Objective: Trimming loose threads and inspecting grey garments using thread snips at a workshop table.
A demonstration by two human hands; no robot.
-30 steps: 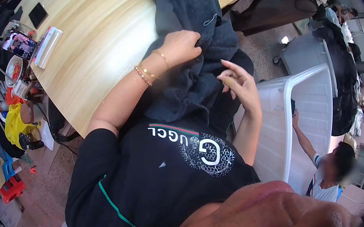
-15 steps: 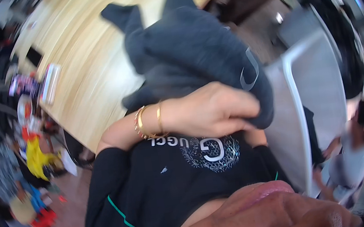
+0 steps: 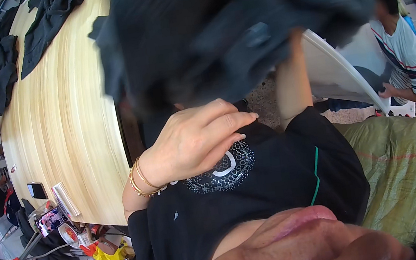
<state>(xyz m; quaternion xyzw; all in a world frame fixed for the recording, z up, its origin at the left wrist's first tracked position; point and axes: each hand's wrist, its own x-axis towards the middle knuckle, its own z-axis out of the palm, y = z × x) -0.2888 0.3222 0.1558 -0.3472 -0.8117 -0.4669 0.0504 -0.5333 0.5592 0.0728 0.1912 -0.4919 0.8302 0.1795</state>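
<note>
A dark grey garment point(image 3: 236, 21), smeared by motion, is in the air in front of me and covers much of the far view. My right forearm point(image 3: 294, 84) reaches up into its underside; the fingers are hidden in the cloth, and that arm holds it up. Below the garment, before my chest, my left hand point(image 3: 198, 136) has its fingers loosely stretched, with nothing in them. Two thin gold bracelets point(image 3: 138, 181) circle that wrist. To the left is the pale wood table point(image 3: 84, 146), its near-side edge close to the garment's hanging part.
More dark garments point(image 3: 50, 27) lie on the table's far left. A phone point(image 3: 37, 190), a clear-wrapped pack point(image 3: 64, 199) and a stand-mounted phone point(image 3: 51, 220) are by its near corner. At right are a green woven sack point(image 3: 397, 168) and a person point(image 3: 400, 52) at a pale-edged grey board point(image 3: 336, 68).
The garment has risen from near my chest to farther out. My left hand has come off it and its fingers have straightened. The view has turned, bringing the sack into sight.
</note>
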